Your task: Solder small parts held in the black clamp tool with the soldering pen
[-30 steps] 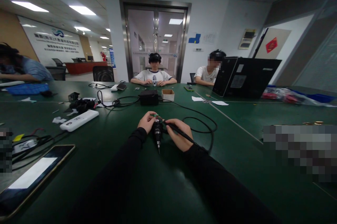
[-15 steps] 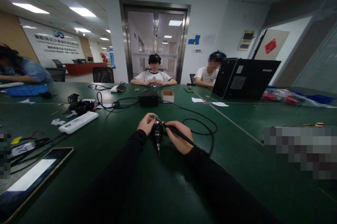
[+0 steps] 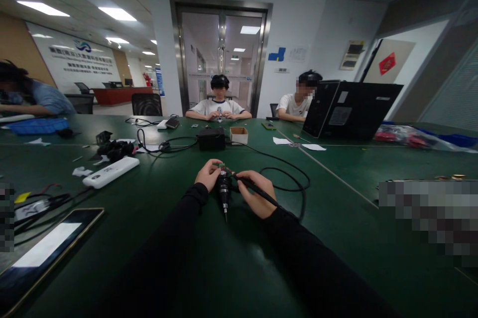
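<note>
My right hand (image 3: 258,193) is closed round a black pen-shaped tool (image 3: 257,189) with a cable at its rear. The tool's front end points left at a small green part (image 3: 222,166) with thin wires. My left hand (image 3: 208,175) has its thumb and fingers pinched together at that green part; what exactly they grip is too small to tell. Between the hands a black cylindrical device (image 3: 224,189) with a silver pointed tip lies on the green table (image 3: 239,258), its tip toward me.
Beyond my hands are a black box (image 3: 211,139) and a small open carton (image 3: 239,135). A power strip (image 3: 112,172) and phone (image 3: 52,253) lie left. A computer case (image 3: 351,110) stands back right. Three people sit around the table.
The view has shifted slightly. Both hands keep nearly the same pose and place, and the tool is still in my right hand.
</note>
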A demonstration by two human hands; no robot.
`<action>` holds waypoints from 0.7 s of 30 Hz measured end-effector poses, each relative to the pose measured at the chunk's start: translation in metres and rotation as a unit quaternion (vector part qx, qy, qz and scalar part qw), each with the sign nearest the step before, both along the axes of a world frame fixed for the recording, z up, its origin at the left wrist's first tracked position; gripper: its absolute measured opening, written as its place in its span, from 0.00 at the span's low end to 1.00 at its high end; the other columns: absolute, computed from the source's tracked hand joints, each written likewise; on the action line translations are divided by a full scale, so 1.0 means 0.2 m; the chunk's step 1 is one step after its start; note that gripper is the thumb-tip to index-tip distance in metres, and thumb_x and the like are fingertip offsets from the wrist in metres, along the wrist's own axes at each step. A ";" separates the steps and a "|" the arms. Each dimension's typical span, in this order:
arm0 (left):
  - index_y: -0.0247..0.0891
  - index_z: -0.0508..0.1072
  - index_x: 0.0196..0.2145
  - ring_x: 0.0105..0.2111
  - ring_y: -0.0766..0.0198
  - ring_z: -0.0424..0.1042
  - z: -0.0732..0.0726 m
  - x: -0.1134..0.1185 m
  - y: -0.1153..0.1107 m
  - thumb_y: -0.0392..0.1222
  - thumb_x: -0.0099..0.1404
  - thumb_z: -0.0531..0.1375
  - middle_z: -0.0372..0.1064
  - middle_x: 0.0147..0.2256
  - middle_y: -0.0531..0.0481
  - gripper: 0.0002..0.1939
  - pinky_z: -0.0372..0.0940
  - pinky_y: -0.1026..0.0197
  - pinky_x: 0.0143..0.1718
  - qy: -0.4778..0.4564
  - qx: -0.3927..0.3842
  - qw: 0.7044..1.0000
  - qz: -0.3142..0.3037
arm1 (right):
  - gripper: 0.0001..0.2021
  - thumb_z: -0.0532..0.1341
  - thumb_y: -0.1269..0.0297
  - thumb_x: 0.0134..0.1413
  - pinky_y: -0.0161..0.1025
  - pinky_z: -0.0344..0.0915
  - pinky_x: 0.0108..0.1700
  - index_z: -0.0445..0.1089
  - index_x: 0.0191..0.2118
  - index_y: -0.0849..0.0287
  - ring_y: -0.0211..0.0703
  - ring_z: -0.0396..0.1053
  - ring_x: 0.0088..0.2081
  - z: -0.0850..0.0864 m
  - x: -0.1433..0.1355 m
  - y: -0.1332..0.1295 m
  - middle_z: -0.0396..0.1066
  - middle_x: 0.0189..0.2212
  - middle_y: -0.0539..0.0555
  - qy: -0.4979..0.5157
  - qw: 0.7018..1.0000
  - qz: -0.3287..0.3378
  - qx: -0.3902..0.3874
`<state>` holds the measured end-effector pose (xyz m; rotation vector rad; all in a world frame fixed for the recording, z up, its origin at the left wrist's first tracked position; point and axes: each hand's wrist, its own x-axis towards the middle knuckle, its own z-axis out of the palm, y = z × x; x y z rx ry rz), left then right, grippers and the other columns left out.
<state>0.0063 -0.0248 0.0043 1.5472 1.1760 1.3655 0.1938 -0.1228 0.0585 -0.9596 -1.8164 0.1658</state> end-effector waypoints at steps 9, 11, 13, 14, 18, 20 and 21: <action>0.40 0.69 0.41 0.35 0.64 0.75 -0.01 0.01 0.01 0.35 0.58 0.57 0.74 0.31 0.52 0.12 0.66 0.59 0.45 -0.014 0.006 1.000 -0.001 | 0.08 0.58 0.71 0.52 0.39 0.69 0.42 0.72 0.37 0.56 0.43 0.73 0.37 -0.01 -0.01 0.00 0.76 0.35 0.52 -0.005 1.000 0.020 0.005; 0.40 0.70 0.41 0.35 0.64 0.75 -0.01 0.00 0.01 0.35 0.58 0.57 0.73 0.31 0.52 0.12 0.66 0.59 0.45 -0.010 0.010 1.000 0.001 | 0.08 0.58 0.71 0.52 0.39 0.69 0.43 0.72 0.38 0.56 0.43 0.74 0.38 -0.02 0.00 0.00 0.76 0.35 0.52 -0.004 1.000 0.023 0.006; 0.40 0.70 0.42 0.35 0.64 0.74 -0.01 0.00 0.01 0.35 0.58 0.57 0.73 0.31 0.52 0.12 0.66 0.59 0.44 -0.005 0.012 1.000 0.004 | 0.08 0.58 0.71 0.52 0.39 0.69 0.43 0.72 0.38 0.56 0.43 0.74 0.38 -0.02 0.00 0.00 0.76 0.35 0.52 -0.004 1.000 0.020 0.004; 0.40 0.70 0.42 0.35 0.65 0.74 0.00 0.00 0.01 0.35 0.58 0.57 0.73 0.31 0.52 0.12 0.66 0.60 0.44 -0.002 0.011 1.000 0.006 | 0.08 0.58 0.71 0.52 0.39 0.69 0.43 0.72 0.38 0.55 0.43 0.74 0.38 -0.02 0.00 0.00 0.76 0.36 0.52 -0.005 1.000 0.020 0.003; 0.40 0.70 0.41 0.35 0.65 0.74 -0.01 0.00 0.01 0.35 0.58 0.57 0.73 0.32 0.52 0.12 0.66 0.60 0.45 -0.002 0.010 1.000 0.006 | 0.09 0.58 0.71 0.51 0.39 0.69 0.42 0.72 0.38 0.56 0.42 0.73 0.37 -0.01 -0.01 0.00 0.76 0.35 0.52 -0.003 1.000 0.016 0.008; 0.40 0.70 0.42 0.35 0.64 0.75 -0.01 0.00 0.01 0.36 0.58 0.57 0.74 0.32 0.52 0.12 0.66 0.59 0.45 -0.004 0.009 1.000 0.005 | 0.08 0.58 0.71 0.51 0.39 0.69 0.41 0.72 0.37 0.56 0.42 0.73 0.36 0.00 0.00 -0.01 0.76 0.34 0.52 -0.001 1.000 0.008 0.012; 0.40 0.69 0.42 0.35 0.64 0.75 -0.02 0.00 0.01 0.37 0.59 0.57 0.74 0.32 0.52 0.12 0.66 0.59 0.45 -0.004 0.009 1.000 0.004 | 0.08 0.58 0.70 0.51 0.39 0.69 0.41 0.72 0.37 0.56 0.43 0.73 0.36 0.00 0.00 -0.01 0.76 0.34 0.52 0.000 1.000 0.003 0.012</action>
